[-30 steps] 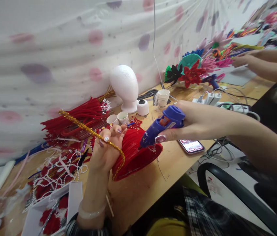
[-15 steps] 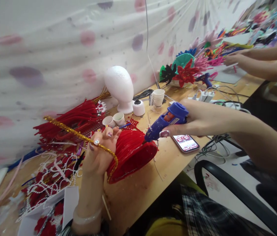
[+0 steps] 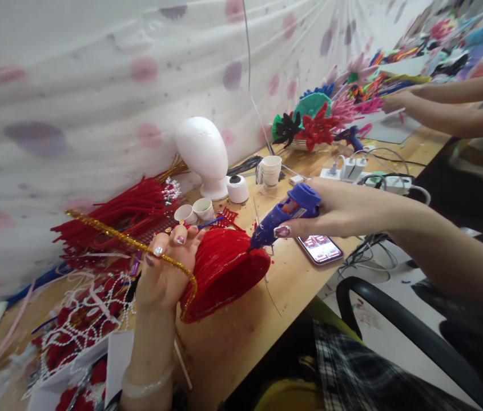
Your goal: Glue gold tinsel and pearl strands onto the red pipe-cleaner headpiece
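My left hand pinches a gold tinsel pipe cleaner, whose lower end bends along the rim of a red, hollow, bell-shaped piece. That red piece lies tilted on its side against my left palm, its wide opening facing me. In my right hand is a blue hot glue gun, gripped from the right. Its nozzle meets the upper edge of the red piece, where a shiny line shows on the rim. Some fingers of my right hand are hidden behind the gun.
Behind stand a white foam head and paper cups. Red pipe cleaners and bead strings lie left. A phone, power strip and cables are right. Another person's hands work farther right.
The whole view has shifted slightly, so most things appear a little farther left. The glue gun's tip stays at the red piece's rim, and both hands keep their holds.
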`<move>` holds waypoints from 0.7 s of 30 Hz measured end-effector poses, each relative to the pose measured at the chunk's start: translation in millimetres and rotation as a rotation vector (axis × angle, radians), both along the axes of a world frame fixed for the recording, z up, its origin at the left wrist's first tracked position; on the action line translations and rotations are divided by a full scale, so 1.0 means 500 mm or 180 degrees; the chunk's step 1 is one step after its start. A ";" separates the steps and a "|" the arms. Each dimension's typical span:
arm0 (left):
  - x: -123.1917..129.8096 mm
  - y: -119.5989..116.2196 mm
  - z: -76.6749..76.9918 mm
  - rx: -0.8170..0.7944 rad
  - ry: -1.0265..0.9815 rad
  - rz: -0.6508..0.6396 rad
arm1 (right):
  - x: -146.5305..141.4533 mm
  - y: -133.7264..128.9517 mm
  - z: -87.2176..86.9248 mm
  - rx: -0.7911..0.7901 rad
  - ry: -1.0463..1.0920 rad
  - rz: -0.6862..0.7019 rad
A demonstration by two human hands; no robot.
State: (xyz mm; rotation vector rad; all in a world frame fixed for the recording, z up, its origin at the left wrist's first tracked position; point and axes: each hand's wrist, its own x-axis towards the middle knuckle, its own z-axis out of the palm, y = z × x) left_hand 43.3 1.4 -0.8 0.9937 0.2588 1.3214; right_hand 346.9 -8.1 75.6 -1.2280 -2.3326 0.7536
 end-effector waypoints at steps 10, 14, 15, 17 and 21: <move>-0.003 0.002 -0.001 -0.0099 0.0218 0.0254 | 0.004 -0.003 -0.032 -0.0069 0.0649 -0.0624; -0.003 -0.002 0.003 -0.0156 0.0240 0.0286 | -0.026 -0.011 -0.134 -0.0144 0.1300 -0.1802; -0.003 -0.002 0.003 -0.0176 0.0244 0.0311 | -0.035 -0.012 -0.163 -0.0195 0.1312 -0.2003; -0.002 -0.003 0.003 -0.0215 0.0262 0.0378 | -0.054 -0.012 -0.214 -0.0242 0.1259 -0.2183; -0.002 -0.001 0.004 -0.0275 0.0386 0.0563 | -0.088 -0.004 -0.275 -0.0104 0.0919 -0.2520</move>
